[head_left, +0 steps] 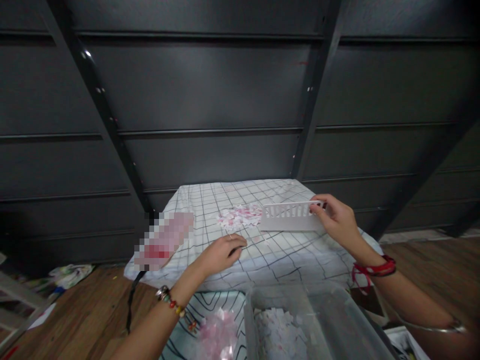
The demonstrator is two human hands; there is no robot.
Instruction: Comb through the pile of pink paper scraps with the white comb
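My right hand [337, 217] grips the right end of a white plastic basket [288, 222] with a slotted side, which sits on a checked cloth [285, 260]. Against the basket's left end lies a pile of small white and pink paper pieces [238, 216]. My left hand [224, 253] rests low over the cloth in front of that pile. Its fingers are bent, thumb apart from them, and I see nothing held there. The basket's inside is hidden from this angle.
Close to me are a translucent tub [322, 325] with white paper pieces [279, 332] and a clear bag of pink pieces [218, 332]. A blurred-out pink object [168, 240] with a black strap [131, 300] lies left. Dark metal panels [213, 90] rise behind the cloth.
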